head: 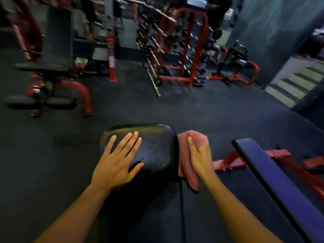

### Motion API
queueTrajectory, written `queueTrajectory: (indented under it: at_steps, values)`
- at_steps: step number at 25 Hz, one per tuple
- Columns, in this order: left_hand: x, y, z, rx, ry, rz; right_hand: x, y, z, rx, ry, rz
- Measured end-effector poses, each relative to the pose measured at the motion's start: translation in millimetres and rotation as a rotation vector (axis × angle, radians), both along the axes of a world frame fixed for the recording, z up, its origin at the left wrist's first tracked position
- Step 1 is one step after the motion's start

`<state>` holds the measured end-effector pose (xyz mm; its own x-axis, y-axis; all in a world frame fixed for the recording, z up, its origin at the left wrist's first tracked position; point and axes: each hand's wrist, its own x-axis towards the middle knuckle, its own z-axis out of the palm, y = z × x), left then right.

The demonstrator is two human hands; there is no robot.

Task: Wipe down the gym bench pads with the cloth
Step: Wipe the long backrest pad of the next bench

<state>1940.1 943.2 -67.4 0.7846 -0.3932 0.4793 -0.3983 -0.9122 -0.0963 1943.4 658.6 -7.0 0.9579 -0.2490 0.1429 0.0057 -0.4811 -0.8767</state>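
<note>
On black bench pad (154,137): left hand (117,160) flat, fingers spread, pressing top, likely bracing pad against wipe force. Right hand (199,155) grips bunched pink cloth (185,165) against pad's right edge, so side face probably being wiped. Water droplets (154,149) on top; that surface likely not yet done. Second bench (273,172) at right, untouched.

We see a black bench pad (154,137) with water droplets (154,151) scattered on its glossy top. Our left hand (117,162) lies flat on it, fingers straight. Our right hand (199,158) presses a pink cloth (185,165) against the pad's right edge. Dark rubber floor (201,109) lies beneath.
</note>
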Motion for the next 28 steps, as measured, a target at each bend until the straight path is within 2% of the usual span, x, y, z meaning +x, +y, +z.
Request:
queueTrajectory:
  at_steps: [2, 8, 11, 15, 19, 21, 23, 25, 28]
  values:
    - [-0.5, -2.8, 3.4, 0.040, -0.033, 0.028, 15.2, 6.8, -20.2, -0.007, -0.034, 0.175]
    - [-4.9, -3.1, -4.9, 0.116, -0.086, 0.075, 23.2, -14.5, -68.2, 0.019, -0.134, 0.360]
    - [-3.0, -5.6, -4.4, 0.113, -0.066, 0.120, 22.0, -17.4, -72.6, -0.072, -0.230, 0.377]
    - [-17.4, -20.3, -20.6, -0.019, -0.047, 0.178, 2.4, -14.0, -89.1, -0.092, -0.328, 0.397]
    - [-24.7, -26.1, -30.0, -0.053, -0.077, 0.212, -50.9, -25.2, -144.7, -0.053, -0.414, 0.361]
    - [-23.2, -27.4, -33.7, -0.064, -0.126, 0.215, -52.4, -28.7, -161.2, -0.099, -0.464, 0.354]
    - [-21.5, -27.8, -33.2, -0.061, -0.126, 0.210, -15.5, -20.9, -142.6, -0.137, -0.501, 0.346]
    - [-21.0, -25.8, -35.0, -0.059, -0.131, 0.210, 33.0, -4.0, -100.5, -0.160, -0.494, 0.310]
    - [-18.2, -26.1, -39.3, -0.068, -0.178, 0.214, 97.3, 12.1, -38.1, -0.161, -0.463, 0.365]
